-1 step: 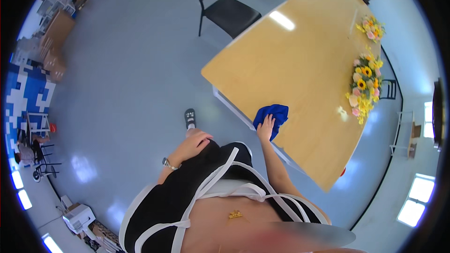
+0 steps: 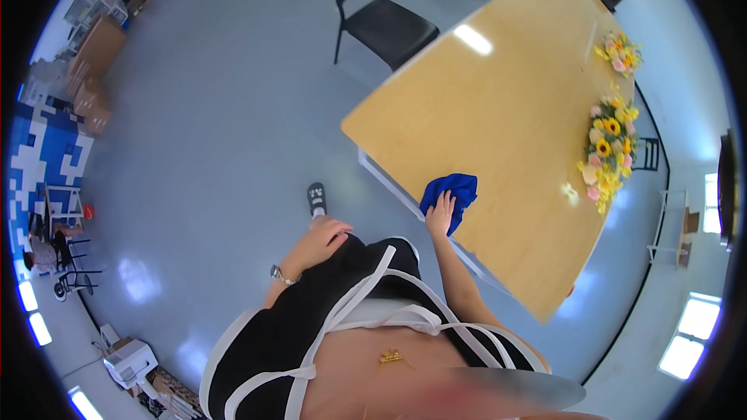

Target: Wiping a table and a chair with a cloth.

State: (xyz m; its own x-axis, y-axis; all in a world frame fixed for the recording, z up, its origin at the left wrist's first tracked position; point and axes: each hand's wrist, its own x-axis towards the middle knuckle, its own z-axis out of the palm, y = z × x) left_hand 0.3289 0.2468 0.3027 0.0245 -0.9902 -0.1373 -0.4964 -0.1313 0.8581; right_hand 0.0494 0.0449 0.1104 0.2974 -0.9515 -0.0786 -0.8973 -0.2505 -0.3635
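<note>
A bunched blue cloth [image 2: 459, 187] lies on the light wood table [image 2: 498, 109], close to the edge nearest me. My right hand [image 2: 441, 214] is on this cloth, its fingers bent over the fabric and pressing it to the tabletop. The palm side and any folds gathered under it are hidden. Away from the table, my left hand [image 2: 320, 243] hangs in front of my dark clothing, near my thigh. Its fingers are extended and it holds nothing. A watch [image 2: 280, 274] circles the left wrist.
Two flower arrangements [image 2: 611, 148] stand along the table's right side. A black chair [image 2: 385, 23] is by the far left edge. Cardboard boxes [image 2: 95, 105] line the left wall, where another person [image 2: 48, 253] sits. A white machine [image 2: 131, 362] is at lower left.
The table, chair and flowers appear slightly lower and further right in the picture. Both hands look almost the same, the right one still on the blue cloth.
</note>
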